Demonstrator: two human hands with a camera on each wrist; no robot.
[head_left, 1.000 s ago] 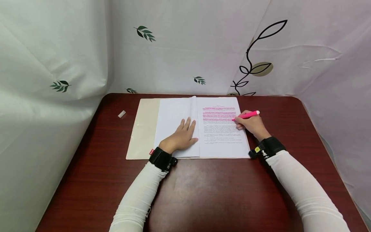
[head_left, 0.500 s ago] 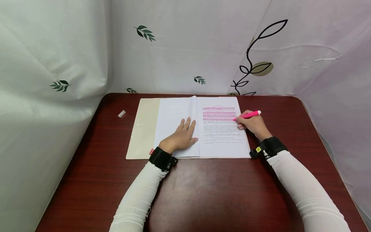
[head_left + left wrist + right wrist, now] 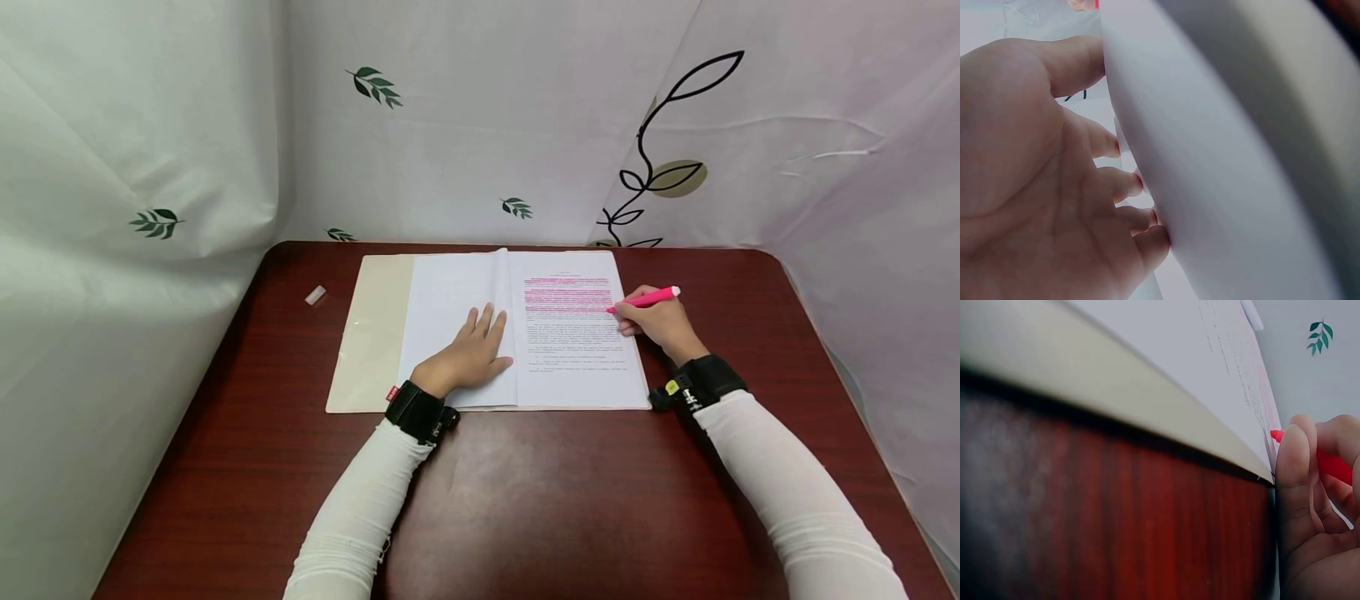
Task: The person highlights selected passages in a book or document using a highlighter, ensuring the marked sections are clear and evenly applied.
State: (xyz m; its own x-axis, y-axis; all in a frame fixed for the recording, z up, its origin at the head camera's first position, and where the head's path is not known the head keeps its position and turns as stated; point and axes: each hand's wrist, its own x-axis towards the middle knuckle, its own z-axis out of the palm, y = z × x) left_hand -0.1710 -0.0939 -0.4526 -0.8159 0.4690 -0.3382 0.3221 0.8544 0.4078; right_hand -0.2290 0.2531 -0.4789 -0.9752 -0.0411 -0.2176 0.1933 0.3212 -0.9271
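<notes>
In the head view a pink highlighter (image 3: 651,298) is pinched in my right hand (image 3: 663,323), its tip at the right end of a line on the printed page (image 3: 577,387). Pink bands cover the upper lines of that page; the lower lines are plain black. My left hand (image 3: 468,357) rests on the left page (image 3: 442,283) with fingers spread, near the fold. From the left wrist the fingertips (image 3: 1159,240) press against the white paper (image 3: 1210,181). In the right wrist view the red-looking tip (image 3: 1277,435) pokes out past the fingers (image 3: 1294,456).
The open booklet's cream cover (image 3: 371,333) lies flat at the far left of the pages. A small white piece (image 3: 315,295), perhaps the marker's cap or an eraser, sits on the brown table (image 3: 525,500) to the left. A leaf-patterned white curtain (image 3: 450,125) hangs behind.
My right hand and the highlighter have slid slightly to the right, and the pink band along that line reaches further right. The left hand has stayed in place.
</notes>
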